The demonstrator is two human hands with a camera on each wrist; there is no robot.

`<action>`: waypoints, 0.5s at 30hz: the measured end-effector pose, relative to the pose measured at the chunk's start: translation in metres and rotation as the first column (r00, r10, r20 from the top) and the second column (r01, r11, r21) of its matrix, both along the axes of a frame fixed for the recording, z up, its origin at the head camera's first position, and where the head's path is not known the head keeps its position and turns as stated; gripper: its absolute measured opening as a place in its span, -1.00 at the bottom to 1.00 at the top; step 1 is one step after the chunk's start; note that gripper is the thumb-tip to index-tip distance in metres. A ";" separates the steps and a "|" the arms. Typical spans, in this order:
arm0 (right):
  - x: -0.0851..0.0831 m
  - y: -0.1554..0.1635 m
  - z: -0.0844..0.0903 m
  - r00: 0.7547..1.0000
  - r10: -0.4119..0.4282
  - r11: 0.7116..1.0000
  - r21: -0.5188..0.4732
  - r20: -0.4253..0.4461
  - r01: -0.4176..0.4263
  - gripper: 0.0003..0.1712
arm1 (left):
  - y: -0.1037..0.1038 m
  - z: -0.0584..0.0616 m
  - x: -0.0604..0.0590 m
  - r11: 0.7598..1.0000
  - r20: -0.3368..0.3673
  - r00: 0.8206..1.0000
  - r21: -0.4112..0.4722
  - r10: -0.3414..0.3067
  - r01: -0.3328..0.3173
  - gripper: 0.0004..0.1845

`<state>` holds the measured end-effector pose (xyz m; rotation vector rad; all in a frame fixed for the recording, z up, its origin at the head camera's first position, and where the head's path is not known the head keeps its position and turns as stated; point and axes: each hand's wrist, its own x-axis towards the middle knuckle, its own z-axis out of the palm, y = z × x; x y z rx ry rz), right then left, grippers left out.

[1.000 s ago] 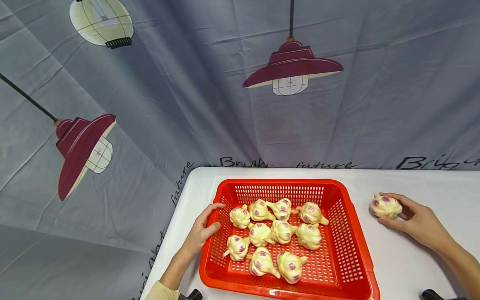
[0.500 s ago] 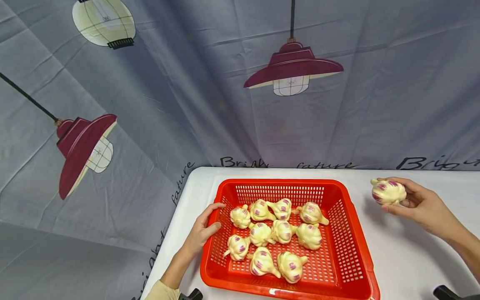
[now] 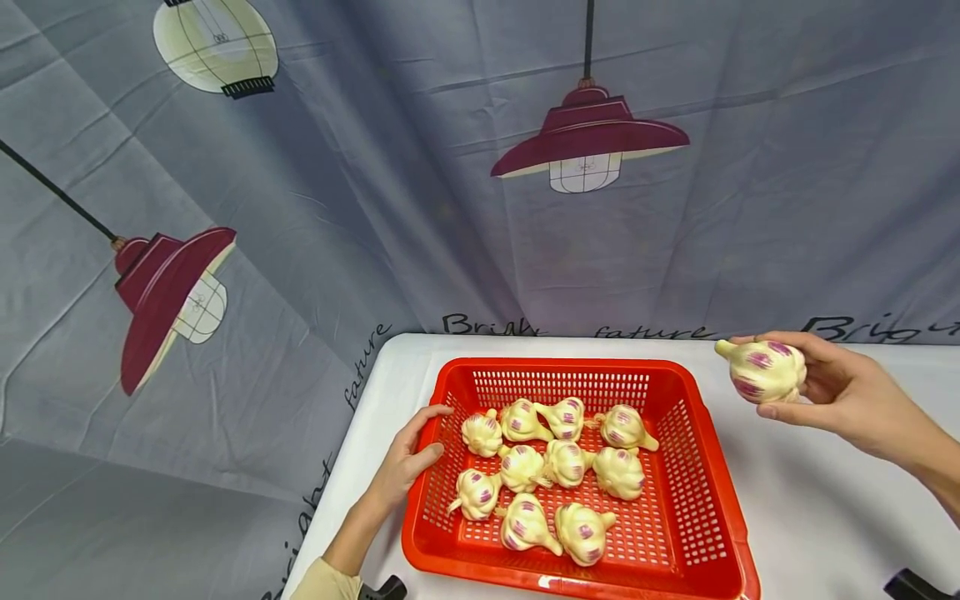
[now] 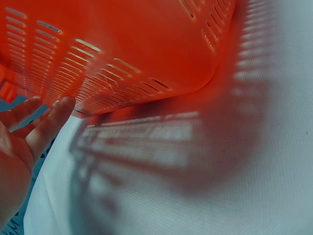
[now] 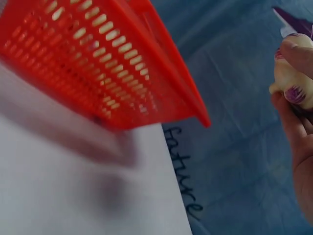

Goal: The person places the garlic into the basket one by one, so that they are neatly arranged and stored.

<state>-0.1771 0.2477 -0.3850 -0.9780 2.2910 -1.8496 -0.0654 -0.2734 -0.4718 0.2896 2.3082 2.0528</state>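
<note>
My right hand point(image 3: 851, 396) holds a garlic bulb point(image 3: 767, 370), cream with purple patches, above the table to the right of the red basket point(image 3: 720, 500). Its stem points left toward the basket. In the right wrist view the thumb and fingers lie around the same garlic bulb point(image 5: 288, 73). My left hand point(image 3: 401, 467) rests at the basket's left rim, thumb and forefinger extended over the edge. Straight fingers show beside the slotted outer wall in the left wrist view. Several garlic bulbs point(image 3: 566, 463) lie inside the basket, mostly toward its left and middle.
The basket stands on a white-covered table point(image 3: 795, 533). Behind and to the left hangs a grey-blue curtain point(image 3: 420, 208) printed with lamps and lettering. Dark wrist-camera parts point(image 3: 911, 583) show low in the head view.
My right hand has lifted the garlic bulb off the table and carried it up and slightly left toward the basket. The left hand and the basket stay where they were.
</note>
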 end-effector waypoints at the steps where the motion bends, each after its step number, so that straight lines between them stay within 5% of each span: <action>1: 0.001 -0.002 0.001 1.000 0.031 0.999 -0.018 0.000 -0.031 -0.13 | 0.000 0.000 0.000 1.000 0.002 1.000 0.001 0.000 0.000 -0.46; 6: 0.007 -0.015 0.002 0.986 0.168 0.984 -0.070 0.019 -0.166 -0.11 | 0.000 0.001 0.000 1.000 0.004 1.000 0.003 0.002 -0.002 -0.46; 15: 0.030 -0.035 -0.015 0.979 0.203 0.974 0.098 -0.002 -0.202 -0.13 | -0.001 -0.001 0.000 1.000 0.008 1.000 0.008 -0.008 0.008 -0.47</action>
